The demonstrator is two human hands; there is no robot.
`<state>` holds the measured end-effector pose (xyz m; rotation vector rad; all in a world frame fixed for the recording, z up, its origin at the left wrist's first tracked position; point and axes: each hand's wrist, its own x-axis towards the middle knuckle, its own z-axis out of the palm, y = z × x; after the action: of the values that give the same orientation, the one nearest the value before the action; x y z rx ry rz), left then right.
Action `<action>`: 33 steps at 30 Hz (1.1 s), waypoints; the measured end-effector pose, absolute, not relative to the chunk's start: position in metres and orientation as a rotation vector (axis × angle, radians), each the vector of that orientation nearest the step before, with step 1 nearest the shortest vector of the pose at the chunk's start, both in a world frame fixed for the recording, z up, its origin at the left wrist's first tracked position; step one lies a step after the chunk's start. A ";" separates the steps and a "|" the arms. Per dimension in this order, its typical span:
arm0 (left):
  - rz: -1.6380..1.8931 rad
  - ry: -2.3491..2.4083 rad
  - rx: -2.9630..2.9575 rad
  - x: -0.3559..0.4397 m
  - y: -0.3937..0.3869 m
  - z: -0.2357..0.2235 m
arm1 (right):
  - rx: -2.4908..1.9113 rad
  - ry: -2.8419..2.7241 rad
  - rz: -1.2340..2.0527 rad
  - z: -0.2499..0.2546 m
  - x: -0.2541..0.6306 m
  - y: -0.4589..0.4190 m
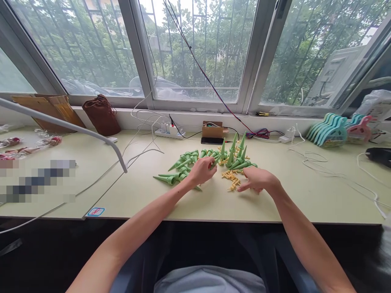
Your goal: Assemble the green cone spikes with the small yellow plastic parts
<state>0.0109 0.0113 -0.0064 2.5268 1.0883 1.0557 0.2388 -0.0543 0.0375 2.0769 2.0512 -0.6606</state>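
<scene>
two bare hands work over one pale table [137,199]. the left hand [204,171] has its fingers closed round one green spike [215,162], held at the fingertips over the heap. the right hand [259,179] is palm down at the right side of the small yellow pieces [231,176], its thumb and fingers apart; whether it pinches one of them cannot be told, as the hand hides its own fingertips.

the other green spikes [175,164] lie bunched left of and behind the left hand, more than a dozen, too overlapped for an exact count. behind the yellow pieces, at least three upright spikes [233,144] point upward, with several more leaning or lying around them. the yellow pieces number well over ten, in one loose pile between the hands, with a few more behind near the upright spikes.

further back are one black phone [211,141], one small cardboard box [213,130] just behind it, one white power strip [169,132] and one brown pouch [102,115]. one oval sticker [96,211] sits near the front edge.
</scene>
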 end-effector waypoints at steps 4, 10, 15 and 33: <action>1.059 1.082 2.532 0.010 0.011 -0.008 | 2.111 2.083 -0.650 0.030 0.226 -0.059; 1.066 1.083 2.534 0.011 0.012 -0.008 | 2.131 2.182 -0.608 0.022 0.209 -0.053; 1.065 1.077 2.536 0.012 0.013 -0.008 | 2.206 2.188 -0.814 0.016 0.206 -0.043; 1.138 1.224 2.458 0.010 0.016 -0.008 | 2.127 2.443 -0.794 0.016 0.174 -0.015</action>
<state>0.0100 0.0159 -0.0081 2.4577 1.2245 1.1377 0.1738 -0.0149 0.0159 2.1273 2.4426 -0.7941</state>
